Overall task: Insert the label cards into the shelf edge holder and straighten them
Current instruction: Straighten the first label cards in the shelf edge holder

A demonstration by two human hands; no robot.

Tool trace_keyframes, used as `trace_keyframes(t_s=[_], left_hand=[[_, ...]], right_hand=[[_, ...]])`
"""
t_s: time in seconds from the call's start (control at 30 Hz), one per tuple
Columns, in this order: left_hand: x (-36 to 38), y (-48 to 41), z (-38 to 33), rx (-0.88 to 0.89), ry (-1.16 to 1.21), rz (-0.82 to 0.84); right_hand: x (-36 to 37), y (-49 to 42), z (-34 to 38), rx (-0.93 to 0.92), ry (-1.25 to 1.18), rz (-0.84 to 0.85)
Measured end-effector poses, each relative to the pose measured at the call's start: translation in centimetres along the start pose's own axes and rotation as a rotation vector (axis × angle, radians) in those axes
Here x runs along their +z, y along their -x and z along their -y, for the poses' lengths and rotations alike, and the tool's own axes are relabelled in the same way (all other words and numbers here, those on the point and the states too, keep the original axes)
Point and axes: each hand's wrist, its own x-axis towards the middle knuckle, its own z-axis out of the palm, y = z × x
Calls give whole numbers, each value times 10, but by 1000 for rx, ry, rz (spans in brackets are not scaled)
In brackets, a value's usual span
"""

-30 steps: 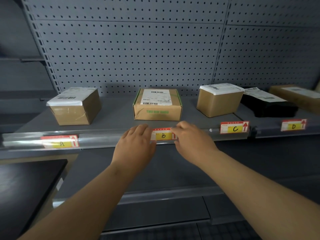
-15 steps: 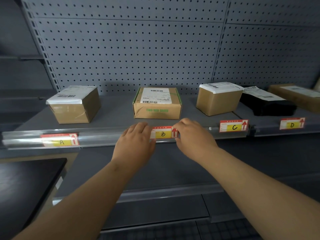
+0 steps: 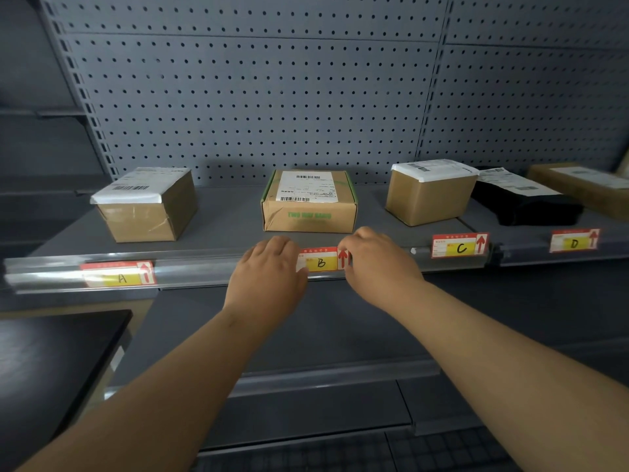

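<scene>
Centrally, both hands are working the B card (image 3: 321,259), which is sitting in the clear shelf edge holder (image 3: 204,271) just below the green-printed carton (image 3: 309,202). The left hand (image 3: 269,277) is lying palm-down with fingers loosely curled over the card's left end; the right hand (image 3: 377,264) is pressing its fingertips (image 3: 348,248) against the right end by the red arrow. Whether either hand is actually pinching the card cannot be told, since the fingertips are hiding the contact.

Risks, as judged: uneven pressure from the two sides is likely to be bowing the thin card or popping its upper edge out of the channel lip; a sideways push may be sliding it off centre.

Materials: the holder is a glossy, transparent plastic strip, reflecting light; the cards are flat, stiff-looking paper rectangles, red-bordered with yellow fields. The A card (image 3: 119,276), C card (image 3: 459,246) and D card (image 3: 574,240) are already seated; C is looking slightly tilted
</scene>
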Motion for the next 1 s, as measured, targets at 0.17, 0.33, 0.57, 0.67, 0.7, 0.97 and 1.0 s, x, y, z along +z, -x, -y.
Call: trace_keyframes(t_s=[0.17, 0.33, 0.57, 0.67, 0.7, 0.97, 1.0], left_hand=[[1, 1, 0, 6, -3, -9], [2, 1, 1, 8, 4, -8], [1, 1, 1, 9, 3, -8], [1, 0, 1, 10, 2, 1], [0, 0, 1, 11, 2, 3], [0, -1, 2, 12, -13, 12], [0, -2, 2, 12, -18, 10]], right_hand=[[-1, 1, 0, 1, 7, 11], [0, 1, -1, 10, -5, 24], [-2, -1, -1, 19, 2, 41], [-3, -2, 0, 22, 7, 56], [-4, -2, 0, 22, 5, 57], [-7, -4, 0, 25, -5, 73], [-7, -5, 0, 25, -6, 79]])
